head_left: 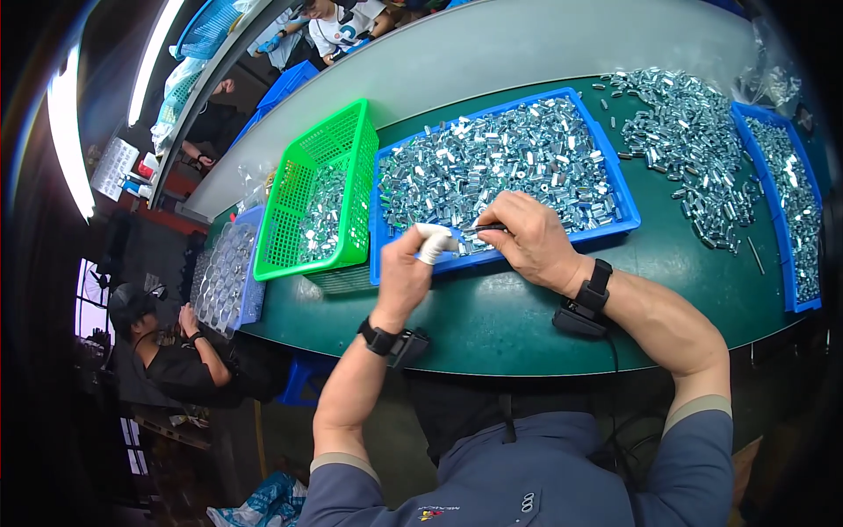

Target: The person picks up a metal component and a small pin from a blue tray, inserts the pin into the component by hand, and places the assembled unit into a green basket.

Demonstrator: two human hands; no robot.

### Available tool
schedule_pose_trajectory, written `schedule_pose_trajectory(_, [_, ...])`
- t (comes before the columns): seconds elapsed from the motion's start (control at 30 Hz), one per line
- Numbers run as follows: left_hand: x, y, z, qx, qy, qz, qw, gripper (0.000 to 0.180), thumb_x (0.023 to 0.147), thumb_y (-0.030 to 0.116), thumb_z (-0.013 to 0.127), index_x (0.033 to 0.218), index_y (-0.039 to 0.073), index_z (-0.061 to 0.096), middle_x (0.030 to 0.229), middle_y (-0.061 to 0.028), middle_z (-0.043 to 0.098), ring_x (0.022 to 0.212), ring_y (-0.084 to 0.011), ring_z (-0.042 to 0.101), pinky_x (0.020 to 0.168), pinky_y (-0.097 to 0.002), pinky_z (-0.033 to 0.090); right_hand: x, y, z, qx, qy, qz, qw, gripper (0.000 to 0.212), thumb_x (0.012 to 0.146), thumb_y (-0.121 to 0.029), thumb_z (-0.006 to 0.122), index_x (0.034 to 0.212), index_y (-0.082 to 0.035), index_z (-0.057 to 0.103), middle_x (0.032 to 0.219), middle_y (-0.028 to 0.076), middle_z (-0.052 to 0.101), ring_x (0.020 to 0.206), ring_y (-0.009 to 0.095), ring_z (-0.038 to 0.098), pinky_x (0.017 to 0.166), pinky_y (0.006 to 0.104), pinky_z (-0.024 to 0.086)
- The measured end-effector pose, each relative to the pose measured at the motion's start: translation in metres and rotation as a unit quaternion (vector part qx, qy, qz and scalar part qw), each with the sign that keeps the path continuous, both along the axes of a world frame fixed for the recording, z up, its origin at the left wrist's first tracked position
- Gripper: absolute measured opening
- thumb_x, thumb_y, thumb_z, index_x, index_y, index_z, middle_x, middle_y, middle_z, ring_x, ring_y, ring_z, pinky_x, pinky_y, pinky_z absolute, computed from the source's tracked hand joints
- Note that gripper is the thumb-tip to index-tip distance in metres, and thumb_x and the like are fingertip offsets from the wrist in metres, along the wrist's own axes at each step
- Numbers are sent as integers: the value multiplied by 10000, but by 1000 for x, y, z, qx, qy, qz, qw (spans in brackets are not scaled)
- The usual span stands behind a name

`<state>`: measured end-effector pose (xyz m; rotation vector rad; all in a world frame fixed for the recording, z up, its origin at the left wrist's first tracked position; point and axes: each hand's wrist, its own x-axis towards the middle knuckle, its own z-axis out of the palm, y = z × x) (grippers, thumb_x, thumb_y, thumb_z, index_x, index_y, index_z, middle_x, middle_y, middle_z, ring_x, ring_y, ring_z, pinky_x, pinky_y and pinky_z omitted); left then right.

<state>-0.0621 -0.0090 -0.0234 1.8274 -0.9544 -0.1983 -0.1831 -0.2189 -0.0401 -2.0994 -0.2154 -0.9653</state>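
Observation:
My left hand [406,274], with white coverings on its thumb and finger, is closed in a pinch over the near edge of a blue tray [379,255]. What sits in that pinch is too small to make out. Facing it, my right hand [534,243] grips a thin dark stick-like tool [489,227], whose tip points toward the left fingertips. Small shiny metal cylindrical pieces [500,158] fill the tray under and beyond both hands. To the left stands a green plastic basket [360,193] with more such pieces in its bottom.
A loose heap of metal pieces [689,145] lies right of the tray on the green table [492,338]. Another blue tray [784,303] stands at the far right. A container of round clear pieces [230,272] is left of the basket. A person [171,351] sits at the left; others are behind the partition.

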Motion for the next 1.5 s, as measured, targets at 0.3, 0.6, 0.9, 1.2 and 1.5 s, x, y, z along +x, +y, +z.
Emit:
schedule_pose_trajectory(0.3, [104,91,84,90,-184,204,957,186,1056,170,711,1145,7,709,1047,-97,787,952,-166,735,852,-313,569,0,3,1,21,23,-5,999,160,892,-105,791,960,-45,659,900,102,675,866,329,665,758,438,532])
schedule_pose_trajectory(0.6, [63,52,61,260,-478,-17,839,234,869,111,802,1093,74,743,1107,-105,731,1086,-309,689,940,-420,546,-1,2,1,12,34,-3,999,128,904,-104,779,974,-38,694,891,106,673,841,318,666,748,418,528])
schedule_pose_trajectory(0.9, [77,40,29,406,-561,-102,714,60,834,105,720,882,115,686,883,-79,633,915,-288,633,941,-418,500,-1,1,-3,12,40,0,999,140,901,-122,789,970,-40,699,888,107,683,842,319,671,745,415,534])
schedule_pose_trajectory(1.2, [68,36,28,399,-475,-95,778,43,864,63,657,869,80,697,866,-102,645,940,-316,640,912,-448,530,-1,0,-2,-2,8,-1,1000,143,915,-87,763,1055,-66,738,908,110,697,870,328,685,759,427,549])
schedule_pose_trajectory(1.5, [42,21,17,128,17,-5,992,161,960,59,775,1114,17,757,1051,-66,775,947,-160,717,856,-320,569,1,2,-5,15,6,35,999,156,928,-65,753,1084,-77,760,921,114,711,834,332,706,730,418,563])
